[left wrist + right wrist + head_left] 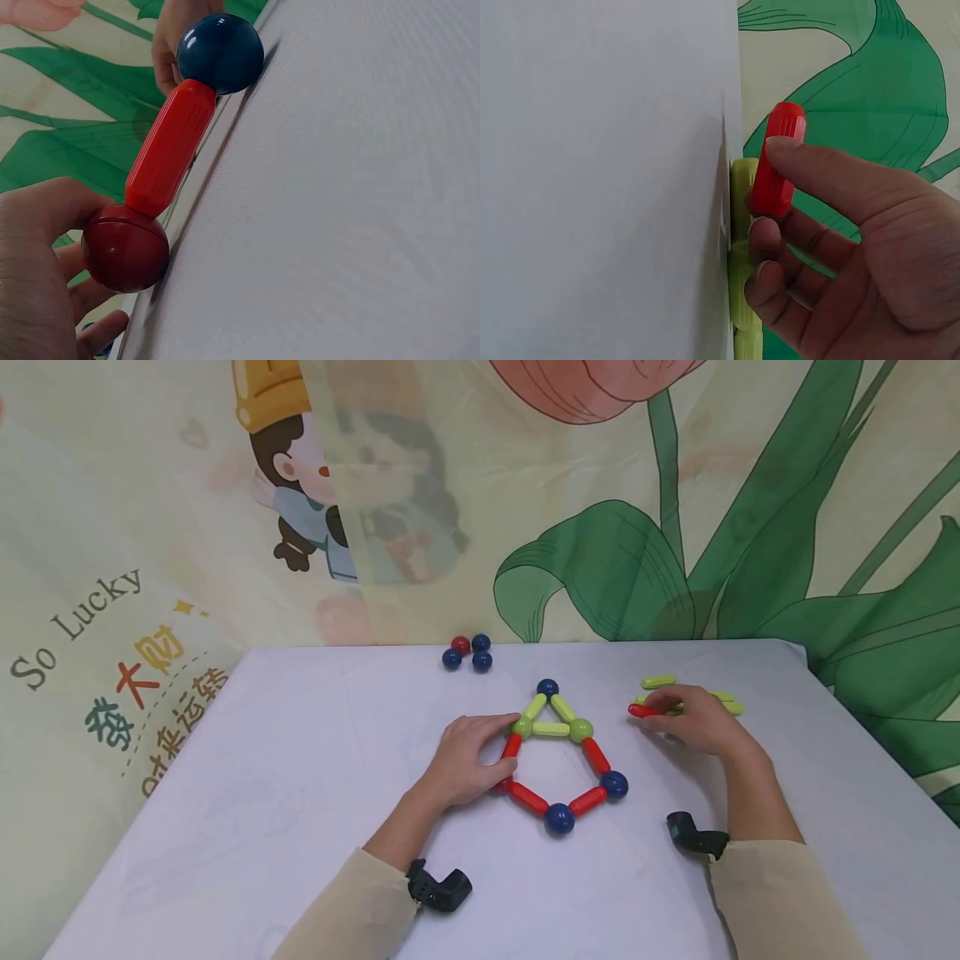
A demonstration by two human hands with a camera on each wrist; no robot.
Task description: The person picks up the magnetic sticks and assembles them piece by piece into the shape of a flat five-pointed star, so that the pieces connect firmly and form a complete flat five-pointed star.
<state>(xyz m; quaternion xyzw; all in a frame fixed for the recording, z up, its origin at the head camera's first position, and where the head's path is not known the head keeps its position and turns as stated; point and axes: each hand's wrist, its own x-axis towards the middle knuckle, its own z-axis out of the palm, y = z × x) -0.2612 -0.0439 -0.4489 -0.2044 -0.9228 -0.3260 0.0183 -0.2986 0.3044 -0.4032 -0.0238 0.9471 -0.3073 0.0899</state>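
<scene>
A flat figure of magnetic sticks and balls lies on the table, with a triangle of light-green sticks (551,729) at its far end and red sticks (527,798) round the near part. Blue balls (559,819) and green balls (581,730) join them. At the figure's left side, my left hand (467,762) holds the red ball (126,251) at a corner, mostly covered in the head view. Over to the right, my right hand (699,718) pinches a loose red magnetic stick (781,180) between thumb and fingers, beside several light-green sticks (659,681).
Past the figure, near the table's back edge, sit a red ball (461,645) and several blue balls (482,661). A printed cloth (600,568) hangs behind the white table (300,827). Each wrist wears a black camera mount (441,888).
</scene>
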